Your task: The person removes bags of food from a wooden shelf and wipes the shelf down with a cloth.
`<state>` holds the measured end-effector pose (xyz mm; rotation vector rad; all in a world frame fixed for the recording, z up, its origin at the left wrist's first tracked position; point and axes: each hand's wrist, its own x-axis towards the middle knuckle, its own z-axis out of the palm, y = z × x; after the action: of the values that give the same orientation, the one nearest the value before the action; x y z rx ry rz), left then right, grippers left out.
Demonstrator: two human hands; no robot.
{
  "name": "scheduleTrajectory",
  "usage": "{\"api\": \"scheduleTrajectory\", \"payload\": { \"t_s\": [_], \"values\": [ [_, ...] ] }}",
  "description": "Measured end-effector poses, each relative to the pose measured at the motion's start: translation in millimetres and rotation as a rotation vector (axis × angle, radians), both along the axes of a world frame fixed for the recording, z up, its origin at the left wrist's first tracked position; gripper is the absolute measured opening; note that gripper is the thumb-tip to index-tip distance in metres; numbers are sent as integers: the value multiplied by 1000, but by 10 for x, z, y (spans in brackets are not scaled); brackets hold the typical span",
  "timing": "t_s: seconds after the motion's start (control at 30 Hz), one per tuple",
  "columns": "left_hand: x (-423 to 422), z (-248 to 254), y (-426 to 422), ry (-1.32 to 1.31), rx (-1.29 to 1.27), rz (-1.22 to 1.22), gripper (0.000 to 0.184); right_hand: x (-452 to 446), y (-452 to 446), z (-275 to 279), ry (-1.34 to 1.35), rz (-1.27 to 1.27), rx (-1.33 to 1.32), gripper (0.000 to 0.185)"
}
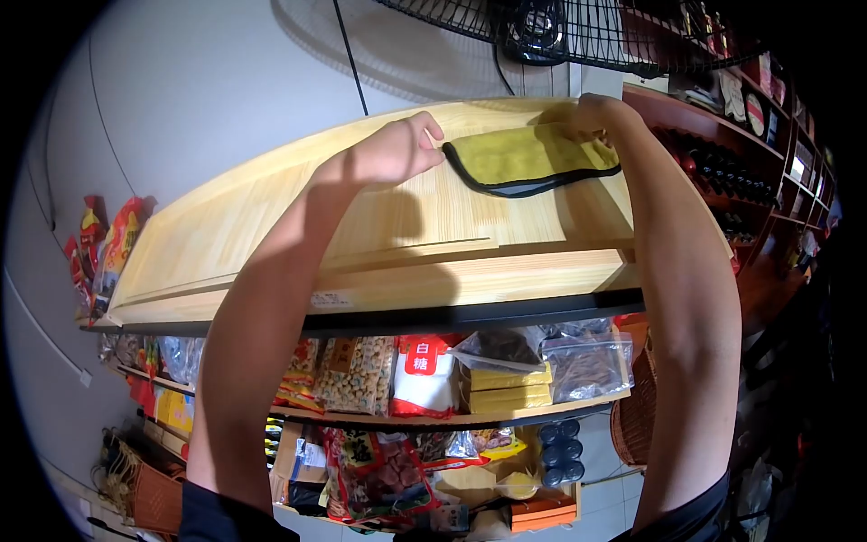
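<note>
Your dark sleeves [226,519] and bare forearms [691,298] come closest, reaching forward from the lower edge. Between your hands, a yellow-green cloth [524,161] with black edging lies towards the back right of the pale wooden top shelf [199,239]. Your left hand [397,154] is at its left corner, with thumb and fingers curled and only slightly parted; I can't tell whether that grip pinches the edge. Your right hand [603,117] bends down at the cloth's right end, its fingers partly hidden, so how tightly that grip closes I can't tell. Below you, the lower shelf [492,420] carries a red-and-white bag [423,379], yellow packs [510,393] and a clear zip bag [587,370]. Red packets [122,244] stand beyond the left end, a black wire fan [542,32] overhead, and dark bottles [722,167] on the rack [704,107] at right.
</note>
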<state>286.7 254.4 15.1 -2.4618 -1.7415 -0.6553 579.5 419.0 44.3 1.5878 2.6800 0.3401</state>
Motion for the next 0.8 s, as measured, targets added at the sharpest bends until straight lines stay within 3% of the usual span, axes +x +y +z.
{"api": "scheduleTrajectory", "payload": {
  "t_s": [0.07,0.1,0.17,0.27,0.3,0.33,0.4,0.43,0.53,0.63,0.7,0.77,0.8],
  "values": [
    [-2,5,18,-17,-19,12,38,-126,-265,71,419,-323,-340,53],
    [4,12,28,10,-35,9,37,-175,-284,58,424,-320,-342,53],
    [10,12,34,37,-53,6,36,-238,-333,42,545,-87,-417,62],
    [26,17,19,24,-156,-21,34,-273,-228,33,534,21,-472,68],
    [22,16,28,-50,-182,-24,32,-274,-274,-28,545,-39,-311,68],
    [22,21,33,-122,-207,-26,30,-256,-306,-3,549,-43,-314,68],
    [-15,5,87,-138,-209,-54,31,-192,-360,89,290,-217,-232,69],
    [-9,13,98,-156,-205,-79,32,-114,-184,-35,305,-181,-46,65],
    [19,-3,43,-151,-90,-28,35,84,598,-230,219,-316,132,57],
    [62,2,-22,-142,-122,-18,37,108,505,-227,399,-328,147,44],
    [57,10,-26,-132,-133,-22,35,-42,-223,31,335,-263,-100,38],
    [6,14,33,-124,-142,-25,34,-123,-186,-18,856,5,-551,38],
    [-77,1,121,-139,-121,-45,34,-180,-304,50,832,104,-761,44]
  ]
}}
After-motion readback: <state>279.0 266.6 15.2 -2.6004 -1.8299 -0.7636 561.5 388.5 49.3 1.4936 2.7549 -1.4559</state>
